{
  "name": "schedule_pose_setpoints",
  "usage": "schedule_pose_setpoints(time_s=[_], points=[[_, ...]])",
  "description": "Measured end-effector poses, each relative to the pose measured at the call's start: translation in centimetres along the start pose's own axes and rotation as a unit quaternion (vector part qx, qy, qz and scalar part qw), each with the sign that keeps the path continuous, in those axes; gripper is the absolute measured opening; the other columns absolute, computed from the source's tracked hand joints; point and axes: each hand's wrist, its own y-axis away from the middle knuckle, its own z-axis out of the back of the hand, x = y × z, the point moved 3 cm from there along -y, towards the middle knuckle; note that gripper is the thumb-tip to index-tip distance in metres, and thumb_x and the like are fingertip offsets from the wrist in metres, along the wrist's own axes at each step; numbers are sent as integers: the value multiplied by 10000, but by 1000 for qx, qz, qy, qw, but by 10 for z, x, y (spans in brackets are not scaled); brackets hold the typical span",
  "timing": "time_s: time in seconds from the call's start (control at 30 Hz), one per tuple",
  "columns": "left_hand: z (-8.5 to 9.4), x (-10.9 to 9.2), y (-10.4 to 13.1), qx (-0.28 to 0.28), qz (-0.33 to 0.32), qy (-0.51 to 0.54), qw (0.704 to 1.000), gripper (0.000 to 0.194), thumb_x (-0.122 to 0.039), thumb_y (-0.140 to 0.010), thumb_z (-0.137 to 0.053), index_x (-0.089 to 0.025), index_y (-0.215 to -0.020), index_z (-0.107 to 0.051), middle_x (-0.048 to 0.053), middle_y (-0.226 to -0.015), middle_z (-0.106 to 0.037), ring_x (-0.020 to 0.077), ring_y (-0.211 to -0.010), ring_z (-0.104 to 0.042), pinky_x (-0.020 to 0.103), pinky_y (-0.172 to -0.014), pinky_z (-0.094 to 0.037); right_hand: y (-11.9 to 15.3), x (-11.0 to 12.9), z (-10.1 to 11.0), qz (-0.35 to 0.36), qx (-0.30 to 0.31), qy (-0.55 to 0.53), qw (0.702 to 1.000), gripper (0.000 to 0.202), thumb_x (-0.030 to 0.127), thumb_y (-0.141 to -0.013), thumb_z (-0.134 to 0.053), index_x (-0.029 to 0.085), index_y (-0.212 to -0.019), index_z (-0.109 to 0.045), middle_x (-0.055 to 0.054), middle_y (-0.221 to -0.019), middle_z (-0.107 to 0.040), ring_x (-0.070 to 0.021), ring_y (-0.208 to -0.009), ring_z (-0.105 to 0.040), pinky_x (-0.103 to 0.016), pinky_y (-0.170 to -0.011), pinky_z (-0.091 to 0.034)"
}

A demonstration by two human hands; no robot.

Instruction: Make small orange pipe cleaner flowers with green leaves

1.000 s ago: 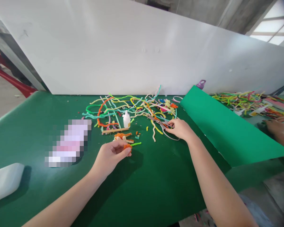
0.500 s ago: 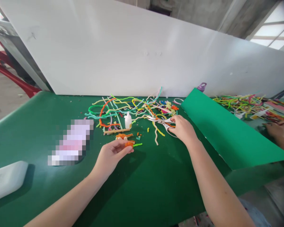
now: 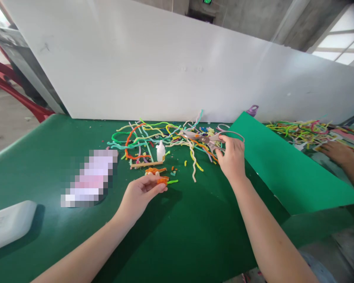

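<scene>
While the left hand [image 3: 143,189] holds a small orange bundle [image 3: 163,180] in front of the white bottle [image 3: 161,152], the right hand [image 3: 233,157] has the scissors [image 3: 205,140], to the bottle's right. The left grip is a pinch, with thumb and fingers pressed around the bundle (a bright green bit [image 3: 173,181] pokes out). The right grip has hold of the scissors by their handles. On the worktop [image 3: 188,236], a wooden stick [image 3: 146,164] lies in front of the bottle, off to its left. Fuzzy strings [image 3: 127,142] lie in a messy heap behind the bottle.
</scene>
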Motion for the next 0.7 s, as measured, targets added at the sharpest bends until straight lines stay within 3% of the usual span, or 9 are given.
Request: schedule_pose_setpoints(time_s=[0.23, 0.33, 0.5, 0.7], points=[[0, 0, 0, -1, 1, 6, 1000, 228, -294, -686, -735, -159, -851, -654, 11, -767, -709, 157, -740, -679, 273, -775, -544, 3, 1, -13, -60, 70, 23, 995, 369, 194, -760, -541, 151, -1109, -430, -116, -985, -603, -289, -951, -523, -404, -836, -344], [1, 1, 0, 0, 3, 4, 1000, 225, -296, -683, -736, -157, -842, -657, 12, -772, -708, 158, -739, -680, 276, -777, -545, 6, 2, -19, -94, 93, 36, 991, 422, 313, -742, -591, 146, -1090, -421, -136, -1008, -589, -308, -967, -516, -421, -838, -330], [0, 2, -1, 8, 2, 3, 1000, 227, -296, -684, -733, -157, -850, -664, 21, -800, -711, 172, -750, -684, 301, -793, -544, 10, 9, -22, -114, 109, 41, 987, 682, 619, -650, -619, 145, -1089, -399, -173, -1045, -555, -350, -1009, -473, -466, -873, -295], [0, 1, 0, 4, -1, 10, 1000, 219, -280, -671, -746, -164, -842, -675, 30, -810, -718, 178, -739, -688, 297, -770, -548, 12, 9, -24, -102, 134, -10, 986, 689, 674, -647, -585, 171, -1088, -418, -152, -1032, -539, -352, -1017, -474, -487, -854, -328]])
